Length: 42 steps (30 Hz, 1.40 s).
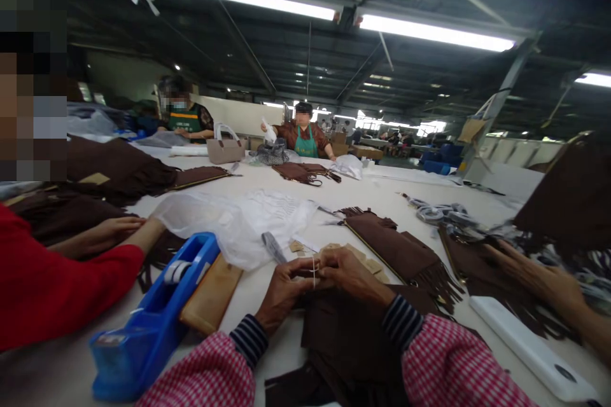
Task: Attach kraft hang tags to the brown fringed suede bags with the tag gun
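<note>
Lower centre: left hand and right hand, nearly closed, pinched a thin white cord that wanted light, even tension.

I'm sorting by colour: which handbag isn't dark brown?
The beige handbag standing across the table, left of centre, handles up; the fringed bags are dark brown.

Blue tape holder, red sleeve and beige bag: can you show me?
Tape holder [165, 323]: head view, its blue side.
Red sleeve [71, 280]: head view, its middle.
Beige bag [226, 151]: head view, its front.
</note>
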{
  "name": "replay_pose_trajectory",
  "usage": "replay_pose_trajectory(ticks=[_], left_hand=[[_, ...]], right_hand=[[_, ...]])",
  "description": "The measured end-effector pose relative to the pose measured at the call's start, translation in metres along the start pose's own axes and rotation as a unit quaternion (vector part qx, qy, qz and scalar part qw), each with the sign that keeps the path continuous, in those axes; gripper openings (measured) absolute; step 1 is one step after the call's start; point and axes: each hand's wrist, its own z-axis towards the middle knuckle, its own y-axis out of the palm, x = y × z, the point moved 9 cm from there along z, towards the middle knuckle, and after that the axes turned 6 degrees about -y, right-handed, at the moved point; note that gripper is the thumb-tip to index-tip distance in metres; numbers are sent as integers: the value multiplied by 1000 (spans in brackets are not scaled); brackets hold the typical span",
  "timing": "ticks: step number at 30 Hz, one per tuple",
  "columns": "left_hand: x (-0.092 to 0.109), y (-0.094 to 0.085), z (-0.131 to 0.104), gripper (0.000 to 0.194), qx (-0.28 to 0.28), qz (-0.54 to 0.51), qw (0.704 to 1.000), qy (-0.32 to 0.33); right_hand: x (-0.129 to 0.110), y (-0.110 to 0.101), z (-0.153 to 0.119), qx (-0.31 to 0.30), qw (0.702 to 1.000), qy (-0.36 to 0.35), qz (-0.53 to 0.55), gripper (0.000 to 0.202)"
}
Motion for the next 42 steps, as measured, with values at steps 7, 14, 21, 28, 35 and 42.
replay_pose_trajectory(ticks=[7, 14, 21, 28, 35, 42], left_hand=[[6, -3, -3, 53, 45, 124, 990, 43], [9, -3, -3, 43, 43, 150, 986, 52], [7, -14, 0, 32, 65, 77, 994, 48], [11, -55, 0, 37, 209, -19, 976, 53], [24, -63, -5, 36, 236, 72, 967, 63], [27, -44, -1, 31, 127, 198, 971, 39]], right_hand=[[-1, 0, 8, 36, 999, -25, -6, 12], [11, 0, -1, 97, 995, 1, -28, 40], [26, -5, -15, 119, 991, 22, -52, 47], [21, -27, -46, 105, 988, 10, -114, 13], [23, -67, -103, 112, 975, 26, -192, 14], [29, -54, -113, 96, 941, -27, -325, 13]])
